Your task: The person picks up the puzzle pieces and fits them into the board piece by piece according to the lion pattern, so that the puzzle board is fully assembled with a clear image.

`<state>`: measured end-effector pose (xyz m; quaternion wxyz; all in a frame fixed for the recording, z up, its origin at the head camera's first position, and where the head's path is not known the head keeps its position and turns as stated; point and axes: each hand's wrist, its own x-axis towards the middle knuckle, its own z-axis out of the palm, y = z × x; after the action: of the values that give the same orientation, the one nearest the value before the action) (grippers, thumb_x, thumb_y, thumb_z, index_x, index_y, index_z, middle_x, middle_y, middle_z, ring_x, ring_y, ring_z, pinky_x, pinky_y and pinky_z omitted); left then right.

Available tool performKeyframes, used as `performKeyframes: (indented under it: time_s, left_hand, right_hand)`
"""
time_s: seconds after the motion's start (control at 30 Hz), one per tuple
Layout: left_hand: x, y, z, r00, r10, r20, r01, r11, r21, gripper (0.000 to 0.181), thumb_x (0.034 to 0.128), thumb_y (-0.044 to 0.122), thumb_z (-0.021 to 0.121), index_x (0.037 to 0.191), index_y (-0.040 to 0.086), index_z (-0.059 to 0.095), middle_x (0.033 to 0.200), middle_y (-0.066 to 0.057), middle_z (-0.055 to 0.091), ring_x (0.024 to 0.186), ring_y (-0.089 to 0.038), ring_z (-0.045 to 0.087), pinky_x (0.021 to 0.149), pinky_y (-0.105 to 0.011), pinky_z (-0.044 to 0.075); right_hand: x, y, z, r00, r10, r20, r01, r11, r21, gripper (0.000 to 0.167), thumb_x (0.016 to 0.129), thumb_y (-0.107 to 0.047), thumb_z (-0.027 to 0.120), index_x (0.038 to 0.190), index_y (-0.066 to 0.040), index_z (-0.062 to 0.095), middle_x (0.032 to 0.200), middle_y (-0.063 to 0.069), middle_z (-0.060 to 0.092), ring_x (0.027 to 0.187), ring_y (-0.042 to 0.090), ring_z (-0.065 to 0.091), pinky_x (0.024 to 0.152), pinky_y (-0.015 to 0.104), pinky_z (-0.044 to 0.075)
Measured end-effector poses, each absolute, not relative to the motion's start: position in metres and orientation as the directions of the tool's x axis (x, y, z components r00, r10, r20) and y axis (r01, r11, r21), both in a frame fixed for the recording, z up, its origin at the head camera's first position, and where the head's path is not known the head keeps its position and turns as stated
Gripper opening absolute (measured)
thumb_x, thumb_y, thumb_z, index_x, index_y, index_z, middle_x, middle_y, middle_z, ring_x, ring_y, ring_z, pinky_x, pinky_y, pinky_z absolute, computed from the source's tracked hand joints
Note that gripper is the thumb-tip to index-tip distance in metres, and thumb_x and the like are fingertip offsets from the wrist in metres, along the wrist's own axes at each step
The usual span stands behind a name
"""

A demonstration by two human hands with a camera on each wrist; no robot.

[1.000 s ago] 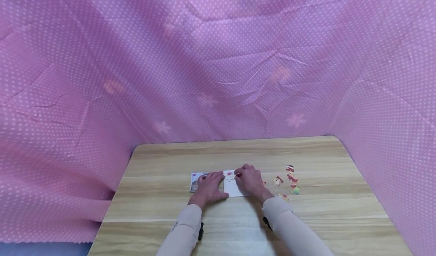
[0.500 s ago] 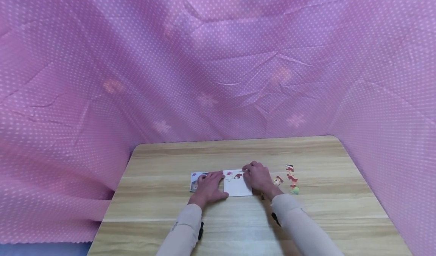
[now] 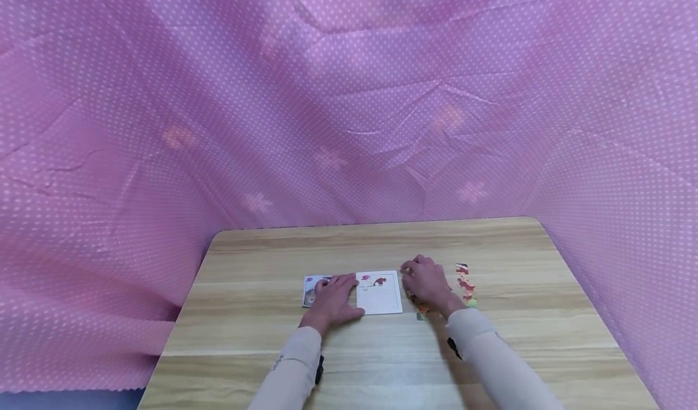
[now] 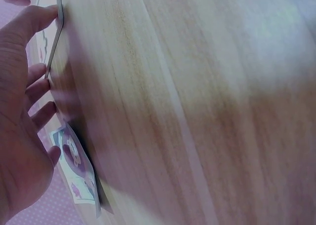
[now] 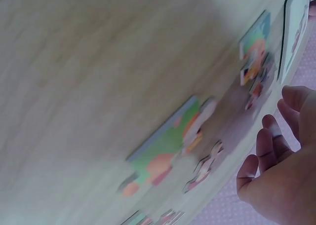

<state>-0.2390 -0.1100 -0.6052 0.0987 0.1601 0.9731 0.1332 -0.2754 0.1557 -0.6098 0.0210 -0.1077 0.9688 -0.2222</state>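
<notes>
A white puzzle tray (image 3: 382,304) lies mid-table, with a few joined jigsaw pieces (image 3: 376,281) along its top. My left hand (image 3: 332,298) rests at the tray's left side. Its thumb and fingertips touch the tray edge (image 4: 60,18) in the left wrist view. My right hand (image 3: 428,283) is just right of the tray, fingers loosely bent above the table. No piece shows between those fingers (image 5: 266,151) in the right wrist view. Loose jigsaw pieces (image 5: 254,57) lie beside and below that hand, partly hidden by it in the head view.
A picture card (image 3: 309,292) lies left of the tray, partly under the left hand. Several loose pieces (image 3: 465,286) form a column farther right on the wooden table (image 3: 376,361). Pink dotted cloth (image 3: 349,125) hangs around the table's back and sides.
My right hand has moved off the tray to the right, leaving a red-brown piece in the tray's top row. The left hand has stayed in place.
</notes>
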Motion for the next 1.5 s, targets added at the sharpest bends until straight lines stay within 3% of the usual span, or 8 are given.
performKeyframes:
  time_s: [0.57,0.8,1.03,1.33,1.5]
  left_hand:
    - [-0.226,-0.102,-0.613,-0.939,0.315,-0.138,0.268,0.921,0.283,0.079,0.0741,0.062,0.066,0.141,0.023,0.048,0.155,0.004,0.038,0.14,-0.022,0.037,0.108,-0.059,0.026]
    - [-0.229,-0.105,-0.614,-0.936,0.326,-0.133,0.282,0.92,0.271,0.08,0.0739,0.062,0.066,0.142,0.023,0.048,0.155,0.004,0.038,0.14,-0.023,0.037,0.108,-0.06,0.027]
    - [-0.23,-0.105,-0.615,-0.94,0.316,-0.132,0.272,0.922,0.275,0.078,0.074,0.062,0.066,0.14,0.023,0.05,0.154,0.005,0.039,0.14,-0.023,0.037,0.108,-0.059,0.027]
    - [-0.229,-0.105,-0.615,-0.938,0.32,-0.133,0.274,0.92,0.28,0.078,0.0743,0.061,0.066,0.141,0.023,0.049,0.155,0.005,0.038,0.14,-0.022,0.037,0.108,-0.06,0.027]
    - [-0.229,-0.105,-0.614,-0.94,0.314,-0.129,0.269,0.921,0.282,0.078,0.0742,0.061,0.066,0.14,0.023,0.049,0.155,0.005,0.038,0.14,-0.022,0.037,0.107,-0.06,0.027]
  right_hand:
    - [-0.27,0.198,-0.618,-0.977,-0.177,0.114,-0.211,0.856,-0.473,0.023,0.092,-0.025,0.059,0.108,-0.016,0.072,0.106,0.007,0.063,0.101,0.029,0.056,0.083,0.049,0.044]
    - [-0.267,0.214,-0.614,-0.993,-0.103,0.061,-0.12,0.865,-0.488,0.025,0.093,-0.027,0.057,0.112,-0.016,0.069,0.118,0.011,0.06,0.109,0.031,0.05,0.085,0.051,0.039]
    - [-0.265,0.229,-0.614,-0.993,-0.079,0.084,-0.109,0.886,-0.45,0.027,0.094,-0.028,0.058,0.115,-0.014,0.068,0.123,0.014,0.058,0.111,0.034,0.048,0.081,0.05,0.038]
    - [-0.265,0.238,-0.616,-0.996,-0.045,0.08,-0.073,0.913,-0.401,0.033,0.098,-0.029,0.052,0.123,-0.012,0.064,0.133,0.02,0.054,0.122,0.041,0.044,0.091,0.064,0.037]
    - [-0.264,0.247,-0.617,-0.997,-0.034,0.068,-0.058,0.918,-0.392,0.034,0.098,-0.03,0.051,0.125,-0.012,0.063,0.134,0.02,0.053,0.122,0.042,0.044,0.09,0.064,0.037]
